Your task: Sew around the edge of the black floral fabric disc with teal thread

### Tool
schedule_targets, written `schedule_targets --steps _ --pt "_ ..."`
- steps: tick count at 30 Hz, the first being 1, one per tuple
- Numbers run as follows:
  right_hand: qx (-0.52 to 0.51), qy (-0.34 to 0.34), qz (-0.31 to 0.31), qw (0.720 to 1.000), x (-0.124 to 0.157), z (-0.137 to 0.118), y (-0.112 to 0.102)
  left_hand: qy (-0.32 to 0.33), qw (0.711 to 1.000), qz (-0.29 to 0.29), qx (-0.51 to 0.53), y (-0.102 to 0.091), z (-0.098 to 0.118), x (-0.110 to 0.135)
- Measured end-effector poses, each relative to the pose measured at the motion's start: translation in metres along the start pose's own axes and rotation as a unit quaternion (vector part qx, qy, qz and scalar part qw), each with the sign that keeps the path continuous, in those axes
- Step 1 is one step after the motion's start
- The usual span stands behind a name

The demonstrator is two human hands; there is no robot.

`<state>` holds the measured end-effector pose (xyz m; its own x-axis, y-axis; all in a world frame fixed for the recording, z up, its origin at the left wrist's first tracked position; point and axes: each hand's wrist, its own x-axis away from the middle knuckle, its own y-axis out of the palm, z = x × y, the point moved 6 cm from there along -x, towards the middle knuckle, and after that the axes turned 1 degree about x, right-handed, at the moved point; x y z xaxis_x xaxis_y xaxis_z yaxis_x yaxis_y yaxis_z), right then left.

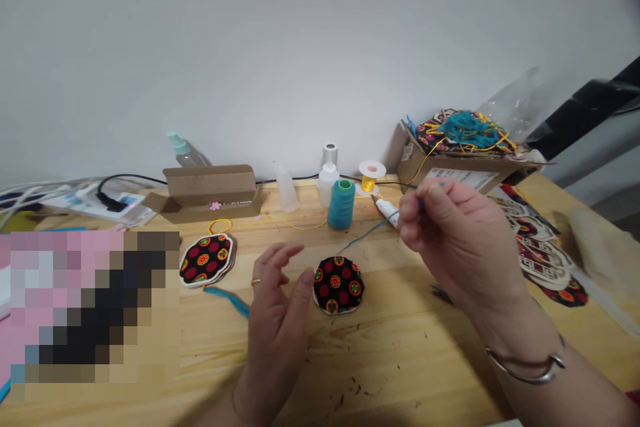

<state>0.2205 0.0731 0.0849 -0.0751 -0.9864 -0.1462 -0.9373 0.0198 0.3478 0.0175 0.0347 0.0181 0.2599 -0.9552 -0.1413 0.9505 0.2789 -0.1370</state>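
Note:
My right hand [457, 233], raised at the right, is closed in a pinch on a teal thread [367, 235]. That thread slants down and left to the top edge of a round piece covered in dark patterned fabric [339, 285], lying on the table. Just left of this piece hovers my left hand [280, 300], fingers apart and holding nothing; its thumb tip is at the piece's edge, touching or not I cannot tell. Behind the piece stands a spool of teal thread [341, 205]. Farther left lies a stack of similar pieces [207, 260] with a yellow loop and teal tassel.
Along the wall are an open cardboard box [210, 193], a squeeze bottle [286, 190], a white bottle [329, 185], a yellow thread spool [371, 177] and a marker [386, 210]. A full carton [460, 167] stands back right, above cut-out pieces [543, 253]. The lower left is pixelated.

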Motion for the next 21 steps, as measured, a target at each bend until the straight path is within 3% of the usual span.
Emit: schedule_targets --steps 1,3,6,8,11,13,16,18,21 --pt "0.026 -0.008 -0.009 1.000 0.001 -0.001 0.003 -0.012 0.999 -0.028 0.010 0.003 0.000 0.001" --pt "0.068 -0.006 -0.034 0.997 0.005 0.005 0.010 -0.110 0.981 -0.154 0.048 0.019 -0.011 0.008" --pt "0.102 0.022 -0.075 0.992 0.016 0.025 0.019 -0.307 0.882 -0.317 0.166 0.042 -0.028 0.028" --pt "0.130 0.050 -0.117 0.983 0.024 0.040 0.025 -0.388 0.811 -0.354 0.258 0.051 -0.030 0.037" --pt "0.193 0.081 -0.214 0.954 0.039 0.055 0.034 -0.426 0.748 -0.357 0.362 0.056 -0.028 0.040" --pt "0.258 0.059 -0.287 0.921 0.047 0.057 0.042 -0.422 0.747 -0.334 0.391 0.055 -0.028 0.036" --pt "0.360 -0.029 -0.382 0.851 0.057 0.053 0.055 -0.410 0.774 -0.304 0.375 0.052 -0.031 0.031" --pt "0.398 -0.068 -0.423 0.811 0.062 0.052 0.063 -0.413 0.788 -0.293 0.351 0.050 -0.034 0.029" --pt "0.417 -0.092 -0.465 0.776 0.068 0.053 0.071 -0.417 0.802 -0.271 0.330 0.047 -0.037 0.026"
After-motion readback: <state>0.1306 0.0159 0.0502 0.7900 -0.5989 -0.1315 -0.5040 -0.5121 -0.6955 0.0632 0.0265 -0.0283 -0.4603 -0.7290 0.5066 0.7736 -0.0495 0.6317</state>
